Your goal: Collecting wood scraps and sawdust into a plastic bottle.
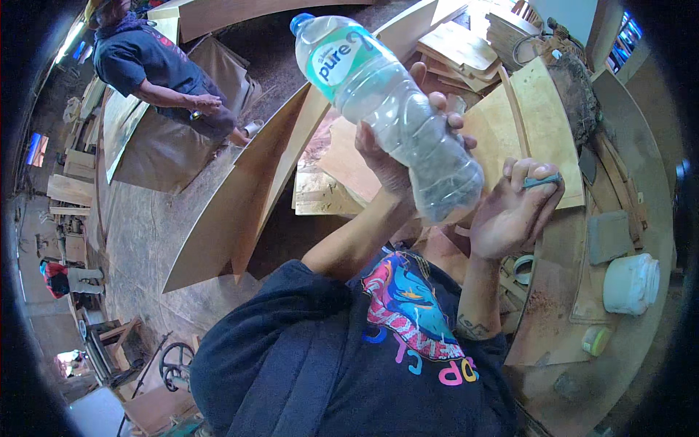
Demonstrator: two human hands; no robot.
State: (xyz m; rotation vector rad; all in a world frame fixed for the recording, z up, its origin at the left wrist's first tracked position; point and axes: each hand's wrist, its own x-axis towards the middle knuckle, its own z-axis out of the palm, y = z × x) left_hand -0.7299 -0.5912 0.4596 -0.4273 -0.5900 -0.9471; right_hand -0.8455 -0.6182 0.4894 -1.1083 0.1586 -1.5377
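Note:
My left hand [389, 164] is raised in front of me and grips a clear plastic water bottle [386, 109] around its lower half. The bottle is tilted, its blue cap [301, 22] pointing up and left, its base [455, 197] down and right. It has a teal and white label. My right hand [510, 215] is just right of the bottle's base, and its fingers pinch a small flat grey-blue piece [542, 180]. I cannot tell what that piece is.
Curved plywood panels [240, 211] lean across the floor ahead. A wooden bench [553, 320] on the right carries a white tub [630, 284], a grey block [608, 237], a tape roll [523, 268] and a small green lid [595, 339]. Another person [156, 69] stands at the upper left.

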